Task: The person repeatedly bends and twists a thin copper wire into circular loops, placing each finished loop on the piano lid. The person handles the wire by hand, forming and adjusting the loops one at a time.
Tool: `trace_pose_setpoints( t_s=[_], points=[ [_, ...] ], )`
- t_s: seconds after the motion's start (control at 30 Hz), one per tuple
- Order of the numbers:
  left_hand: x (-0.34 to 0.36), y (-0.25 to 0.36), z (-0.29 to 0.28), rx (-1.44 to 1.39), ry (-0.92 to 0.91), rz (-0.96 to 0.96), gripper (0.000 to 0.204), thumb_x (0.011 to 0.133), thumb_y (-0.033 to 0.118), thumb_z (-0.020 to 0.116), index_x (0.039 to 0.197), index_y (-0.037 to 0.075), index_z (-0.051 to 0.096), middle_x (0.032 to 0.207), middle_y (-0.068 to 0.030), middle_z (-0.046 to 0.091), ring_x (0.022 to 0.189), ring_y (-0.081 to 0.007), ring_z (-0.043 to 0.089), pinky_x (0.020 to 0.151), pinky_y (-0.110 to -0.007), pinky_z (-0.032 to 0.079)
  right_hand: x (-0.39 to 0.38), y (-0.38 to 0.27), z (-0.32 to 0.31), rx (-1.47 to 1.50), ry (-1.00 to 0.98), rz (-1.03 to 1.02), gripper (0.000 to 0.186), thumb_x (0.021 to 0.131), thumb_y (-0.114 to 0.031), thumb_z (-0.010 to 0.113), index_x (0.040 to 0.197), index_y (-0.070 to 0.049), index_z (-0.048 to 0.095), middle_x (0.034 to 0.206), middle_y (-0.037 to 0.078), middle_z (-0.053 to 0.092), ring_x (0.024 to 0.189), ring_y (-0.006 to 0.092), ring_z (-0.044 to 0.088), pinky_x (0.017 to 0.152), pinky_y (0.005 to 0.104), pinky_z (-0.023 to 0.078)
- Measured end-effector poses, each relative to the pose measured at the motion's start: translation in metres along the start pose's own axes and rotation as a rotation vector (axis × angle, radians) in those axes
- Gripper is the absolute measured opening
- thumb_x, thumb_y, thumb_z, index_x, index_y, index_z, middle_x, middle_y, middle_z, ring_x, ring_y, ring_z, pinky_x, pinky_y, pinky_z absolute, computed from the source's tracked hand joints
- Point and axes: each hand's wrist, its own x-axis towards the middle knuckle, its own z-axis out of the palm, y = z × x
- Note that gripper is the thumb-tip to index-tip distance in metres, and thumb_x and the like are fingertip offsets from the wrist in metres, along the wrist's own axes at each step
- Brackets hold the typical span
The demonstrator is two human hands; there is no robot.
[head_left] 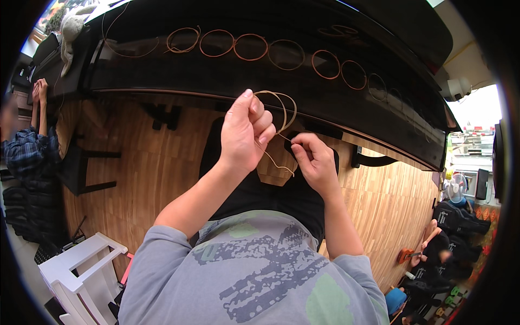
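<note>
My left hand (245, 132) is raised in the middle, its fingers closed on a brass-coloured wire string that looks like an instrument string. The string (295, 111) forms loose loops above the knuckles, and one thin end hangs below the hand. To its right, my right hand (315, 162) pinches the same string between thumb and forefinger. Ahead of both hands, several coiled strings lie in a row on the black piano (179, 76). Among them are a copper-coloured coil (251, 34), another copper coil (325, 51) and a looser brass coil (183, 51).
A person in a plaid shirt (30, 149) is at the far left, near a black bench (86, 169). White wooden furniture (89, 257) stands at lower left. At lower right, another person's hands are by a small orange stringed instrument (405, 255). A plush toy (71, 30) hangs at upper left.
</note>
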Motion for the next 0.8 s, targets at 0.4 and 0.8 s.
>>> trace_pose_setpoints(
  t_s=[0.4,0.8],
  points=[
    [0.011,0.006,-0.013,0.101,-0.020,0.046,0.032,0.101,0.026,0.041,0.072,0.012,0.041,0.060,0.0036,0.029,0.052,-0.0076,0.031,0.051,-0.025,0.040,-0.002,0.006,-0.035,1.126,-0.279,0.012,0.020,0.088,-0.023,0.064,0.081,-0.004,0.065,0.084,0.008,0.055,0.076,0.0142,0.049,0.065,0.0249,0.038],
    [0.009,-0.011,-0.024,0.500,-0.139,0.117,0.029,0.102,0.024,0.043,0.083,0.006,0.055,0.078,-0.0020,0.054,0.073,-0.0103,0.056,0.071,-0.028,0.051,0.014,0.002,-0.031,1.427,-0.108,0.100,0.012,0.097,-0.017,0.054,0.095,-0.005,0.058,0.068,0.002,0.057,0.060,0.0124,0.051,0.061,0.0264,0.037]
  ],
)
